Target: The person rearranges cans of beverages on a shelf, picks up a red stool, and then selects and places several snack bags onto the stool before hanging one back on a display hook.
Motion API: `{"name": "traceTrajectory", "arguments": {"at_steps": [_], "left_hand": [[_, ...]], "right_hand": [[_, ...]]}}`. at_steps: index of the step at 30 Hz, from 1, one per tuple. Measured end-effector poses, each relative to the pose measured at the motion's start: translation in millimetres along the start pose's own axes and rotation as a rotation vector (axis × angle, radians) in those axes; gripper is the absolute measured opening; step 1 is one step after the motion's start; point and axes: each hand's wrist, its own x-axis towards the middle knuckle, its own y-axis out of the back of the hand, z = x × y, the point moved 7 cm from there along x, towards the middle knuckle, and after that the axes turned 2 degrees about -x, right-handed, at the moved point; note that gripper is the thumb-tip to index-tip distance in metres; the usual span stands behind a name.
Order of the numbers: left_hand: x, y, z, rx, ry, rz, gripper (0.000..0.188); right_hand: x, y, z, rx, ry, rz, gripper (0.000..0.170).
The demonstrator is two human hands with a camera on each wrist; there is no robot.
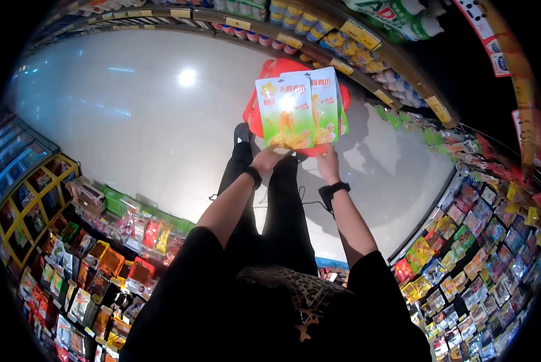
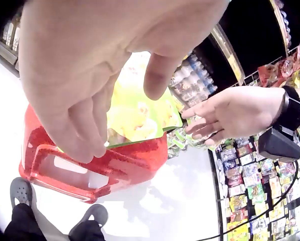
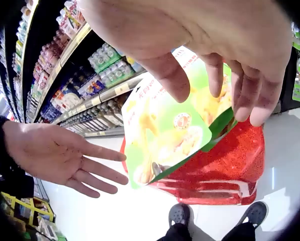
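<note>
Two white-and-green food packets (image 1: 284, 111) (image 3: 165, 135) lie side by side and overlap on top of a red basket (image 1: 250, 123) (image 2: 135, 160); green edges of more packaging show beneath. My left hand (image 1: 266, 159) (image 3: 64, 158) is at the lower left edge of the packets, with its fingers extended in the right wrist view. My right hand (image 1: 328, 164) (image 2: 235, 113) is by their lower right edge, with loosely bent fingers. Neither hand is seen gripping a packet; whether fingertips touch them is hard to tell.
The basket is over a pale shiny floor (image 1: 132, 120), just ahead of my feet. Shelves of bottles (image 1: 343, 51) curve past the far side. Racks of snack packets (image 1: 463, 241) stand at the right, and bins of packaged food (image 1: 101, 265) at the lower left. A black cable hangs from my right wrist.
</note>
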Motion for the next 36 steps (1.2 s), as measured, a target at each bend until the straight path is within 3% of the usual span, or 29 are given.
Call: {"name": "traceTrajectory", "arguments": {"at_steps": [1, 3, 5, 8, 11, 15, 19, 26, 31, 36], "left_hand": [[-1.4, -15.4, -23.0, 0.263, -0.128, -0.031, 0.028], [-15.7, -15.2, -65.4, -0.268, 0.199, 0.069, 0.031], [-33.1, -3.2, -74.0, -0.272, 0.179, 0.105, 0.038], [-74.7, 42.7, -32.9, -0.214, 0.313, 0.143, 0.048], [-104.2, 73.5, -15.3, -0.297, 0.289, 0.219, 0.046], [-138.8, 112.5, 26.2, -0.387, 0.085, 0.34, 0.036], [-199.2, 161.8, 136.3, -0.385, -0.082, 0.403, 0.036], [-287.2, 195.9, 247.3, 0.017, -0.445, 0.495, 0.03], [-337.7, 203.9, 290.6, 0.16, -0.55, 0.559, 0.024], [-374.3, 192.0, 298.2, 0.226, -0.572, 0.714, 0.023]], "right_hand": [[-11.2, -2.2, -1.1, 0.022, 0.004, 0.001, 0.044], [-35.7, -2.4, -5.6, 0.013, -0.013, -0.018, 0.036], [-50.9, -8.1, -4.0, 0.097, 0.022, -0.022, 0.04], [-71.6, -11.3, -4.5, 0.18, 0.025, -0.08, 0.038], [-96.6, 1.2, -31.6, 0.301, 0.084, -0.159, 0.032], [-131.4, 34.7, -80.6, 0.456, 0.144, -0.215, 0.026], [-171.0, 76.5, -128.7, 0.58, 0.284, -0.143, 0.022], [-269.1, 147.1, -223.3, 0.479, 0.507, 0.066, 0.019], [-320.7, 178.2, -249.7, 0.373, 0.69, 0.272, 0.018], [-347.0, 198.5, -260.9, 0.266, 0.793, 0.211, 0.015]]}}
